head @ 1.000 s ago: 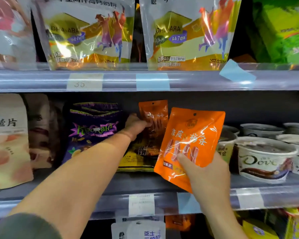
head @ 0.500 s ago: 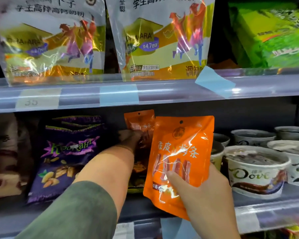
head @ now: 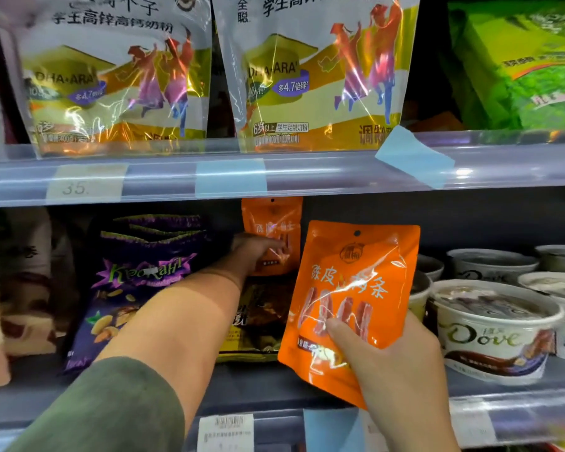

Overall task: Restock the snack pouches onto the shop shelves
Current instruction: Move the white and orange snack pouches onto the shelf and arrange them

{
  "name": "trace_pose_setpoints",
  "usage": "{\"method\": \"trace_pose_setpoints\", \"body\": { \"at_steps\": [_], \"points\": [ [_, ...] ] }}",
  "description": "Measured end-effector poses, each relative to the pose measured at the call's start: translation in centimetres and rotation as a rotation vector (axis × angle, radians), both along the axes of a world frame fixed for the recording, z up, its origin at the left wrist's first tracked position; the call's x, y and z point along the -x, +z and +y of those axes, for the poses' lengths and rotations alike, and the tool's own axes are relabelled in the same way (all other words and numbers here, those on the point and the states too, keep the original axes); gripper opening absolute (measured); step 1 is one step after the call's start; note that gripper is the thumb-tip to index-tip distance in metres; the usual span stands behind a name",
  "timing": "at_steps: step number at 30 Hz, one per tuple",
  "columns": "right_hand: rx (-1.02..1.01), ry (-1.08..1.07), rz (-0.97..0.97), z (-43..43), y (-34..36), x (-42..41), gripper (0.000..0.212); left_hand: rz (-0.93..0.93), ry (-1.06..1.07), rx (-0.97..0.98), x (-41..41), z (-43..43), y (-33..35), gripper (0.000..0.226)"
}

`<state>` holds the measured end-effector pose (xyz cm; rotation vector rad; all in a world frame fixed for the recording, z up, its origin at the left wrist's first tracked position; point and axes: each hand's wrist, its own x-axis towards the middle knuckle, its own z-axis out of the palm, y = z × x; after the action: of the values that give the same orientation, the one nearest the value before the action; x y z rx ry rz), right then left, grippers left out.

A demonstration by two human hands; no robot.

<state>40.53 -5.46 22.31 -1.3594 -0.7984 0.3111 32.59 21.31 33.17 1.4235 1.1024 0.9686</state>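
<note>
Shelving: the middle shelf [head: 274, 391] carries purple nut bags [head: 134, 288] at left and Dove tubs [head: 493, 331] at right, their contents hidden under film lids. The right hand [head: 402, 370] pinches a glossy orange pouch [head: 353, 298] by its lower corner, before the shelf. The left hand [head: 258, 252] grips a second orange pouch [head: 274, 220], upright deep inside.

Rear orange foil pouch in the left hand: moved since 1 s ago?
Yes, up. The rear orange foil pouch, in the left hand, now reaches the upper shelf's clear rail; earlier a gap showed.
</note>
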Motion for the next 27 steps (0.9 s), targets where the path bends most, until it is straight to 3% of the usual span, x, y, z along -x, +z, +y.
{"method": "trace_pose_setpoints", "body": {
  "at_steps": [2, 6, 11, 14, 17, 27],
  "points": [
    [-0.052, 0.074, -0.045, -2.8, 3.7, 1.2, 0.039, -0.013, -0.027, 0.021, 0.6, -0.2, 0.7, 0.073],
    [-0.066, 0.186, -0.044, -3.3, 4.4, 1.3, 0.028, -0.029, -0.074, -0.044, 3.1, -3.2, 1.8, 0.052],
    [-0.09, 0.236, -0.019, -3.4, 3.9, 1.8, 0.031, -0.073, -0.034, -0.132, 7.9, -8.3, 2.1, 0.044],
    [-0.095, 0.283, -0.013, -3.8, 3.4, 1.8, 0.031, -0.085, 0.045, -0.173, 11.3, -12.1, 1.4, 0.074],
    [-0.128, 0.332, -0.001, -4.4, 3.1, 2.1, 0.037, -0.107, 0.095, -0.177, 13.9, -15.7, 0.4, 0.06],
    [-0.081, 0.429, 0.02, -9.5, 1.4, 3.5, 0.029, -0.088, 0.007, -0.189, 20.3, -25.3, -2.6, 0.051]
  ]
}}
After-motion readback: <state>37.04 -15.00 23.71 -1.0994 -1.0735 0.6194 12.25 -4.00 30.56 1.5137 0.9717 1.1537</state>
